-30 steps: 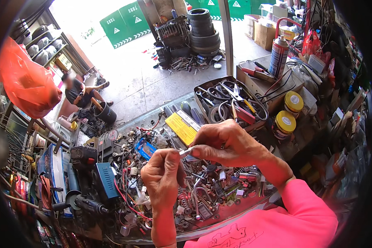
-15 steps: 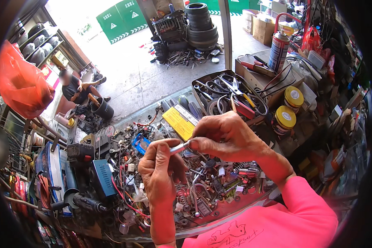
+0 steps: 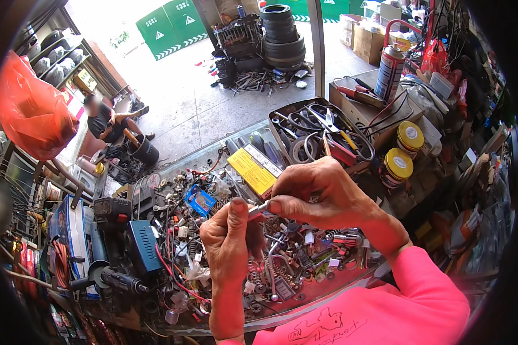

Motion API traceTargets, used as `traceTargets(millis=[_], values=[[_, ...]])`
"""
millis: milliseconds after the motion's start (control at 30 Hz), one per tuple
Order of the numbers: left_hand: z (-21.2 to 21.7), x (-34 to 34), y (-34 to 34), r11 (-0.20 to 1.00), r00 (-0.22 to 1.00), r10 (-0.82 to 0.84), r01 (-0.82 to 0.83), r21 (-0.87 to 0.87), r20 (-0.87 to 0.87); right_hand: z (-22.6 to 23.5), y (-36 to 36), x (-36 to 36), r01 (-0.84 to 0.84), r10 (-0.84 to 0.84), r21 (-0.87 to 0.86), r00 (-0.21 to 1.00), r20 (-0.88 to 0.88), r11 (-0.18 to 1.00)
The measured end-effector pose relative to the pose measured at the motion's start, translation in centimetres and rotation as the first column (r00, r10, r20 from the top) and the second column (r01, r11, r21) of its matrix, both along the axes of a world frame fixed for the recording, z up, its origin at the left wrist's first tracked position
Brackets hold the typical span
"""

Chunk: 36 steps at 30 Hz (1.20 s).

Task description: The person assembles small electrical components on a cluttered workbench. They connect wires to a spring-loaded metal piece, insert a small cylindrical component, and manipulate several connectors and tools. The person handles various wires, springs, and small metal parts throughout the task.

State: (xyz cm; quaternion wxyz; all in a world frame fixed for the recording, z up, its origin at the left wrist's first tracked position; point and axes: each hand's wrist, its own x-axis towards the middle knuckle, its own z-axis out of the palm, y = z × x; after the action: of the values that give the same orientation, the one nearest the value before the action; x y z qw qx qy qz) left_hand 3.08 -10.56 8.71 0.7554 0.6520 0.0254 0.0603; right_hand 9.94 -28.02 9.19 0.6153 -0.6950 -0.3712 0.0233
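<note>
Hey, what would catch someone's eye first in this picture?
Dead centre, the left hand and right hand pinch a small metal part between them above a cluttered workbench of springs and wires. An orange plastic bag hangs upper left; two yellow-lidded tins sit right.

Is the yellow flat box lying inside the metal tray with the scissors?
No, the yellow flat box lies on the cluttered bench left of the metal tray, outside its rim.

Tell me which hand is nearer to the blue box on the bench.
Left. The left hand sits just right of the blue box, with tangled wires between them. The right hand is farther right, pinching a small metal part with the left.
</note>
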Motion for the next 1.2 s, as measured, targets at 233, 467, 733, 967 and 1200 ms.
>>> traceTargets(millis=[233, 467, 733, 967, 1200], values=[[0.1, 0.3, -0.8, 0.994, 0.999, 0.032, -0.027, -0.109, 0.039, -0.3, 0.0, 0.3, 0.095, -0.088, -0.07, 0.992, 0.095, 0.993], [-0.7, 0.4, -0.2, 0.992, 0.995, -0.072, 0.078, -0.094, 0.071, -0.5, 0.3, 0.2, 0.061, -0.06, 0.106, 0.998, -0.009, 0.993], [-0.6, 0.6, -0.6, 0.998, 0.999, -0.031, 0.032, -0.062, 0.021, -0.2, 0.0, 0.2, 0.071, -0.071, -0.002, 0.997, 0.013, 0.997], [-0.5, 0.5, -0.5, 0.985, 0.999, 0.024, -0.019, -0.169, 0.03, -0.1, -0.1, 0.2, 0.103, -0.098, -0.073, 0.993, 0.07, 0.992], [-0.6, 0.7, -0.2, 0.976, 0.999, -0.028, 0.024, -0.216, -0.016, -0.2, -0.1, 0.2, 0.051, -0.051, -0.02, 0.999, -0.003, 0.998]])
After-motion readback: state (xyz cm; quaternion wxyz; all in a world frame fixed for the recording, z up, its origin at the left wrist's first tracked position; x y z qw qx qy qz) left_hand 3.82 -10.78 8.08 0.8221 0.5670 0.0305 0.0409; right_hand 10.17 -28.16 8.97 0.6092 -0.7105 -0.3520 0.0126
